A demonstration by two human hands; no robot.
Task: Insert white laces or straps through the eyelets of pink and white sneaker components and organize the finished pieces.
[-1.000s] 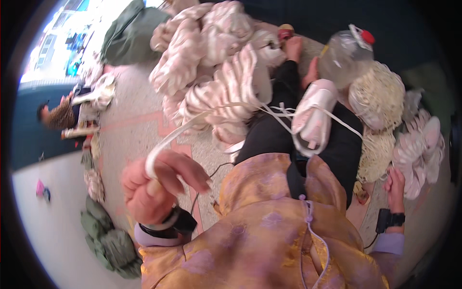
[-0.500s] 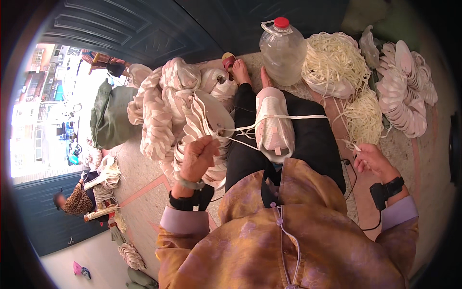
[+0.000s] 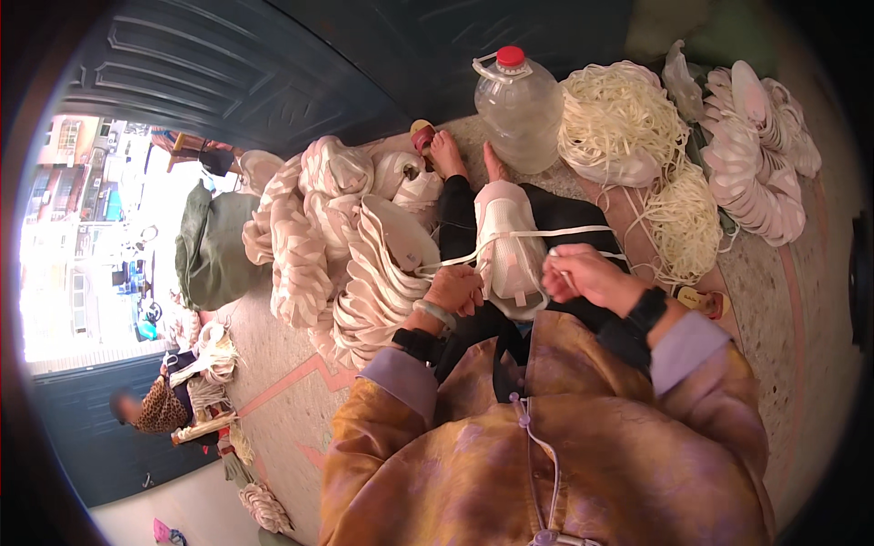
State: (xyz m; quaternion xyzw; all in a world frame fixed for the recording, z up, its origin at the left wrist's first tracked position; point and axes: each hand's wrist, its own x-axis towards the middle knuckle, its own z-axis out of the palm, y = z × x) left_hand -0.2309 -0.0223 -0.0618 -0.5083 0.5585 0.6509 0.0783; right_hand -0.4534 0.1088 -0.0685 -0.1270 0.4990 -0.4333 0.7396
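A pale pink-and-white shoe upper lies across my lap between my thighs, its heel end toward me. A flat white lace crosses over it and trails onto my right thigh, with more of it looped off to the left. My left hand is closed in a pinch beside the upper's left edge; what its fingers hold is hidden. Just right of the upper, my right hand pinches a short white lace end that shows at the fingertips.
Stacks of pale shoe pieces lie left of my legs, others at far right. Heaps of cream laces sit right of a clear jug with a red cap. A green sack and another person are at left.
Both hands have come inward to the shoe upper, the right one moving far left from beyond my thigh. A small round yellow-topped object now shows on the floor at right.
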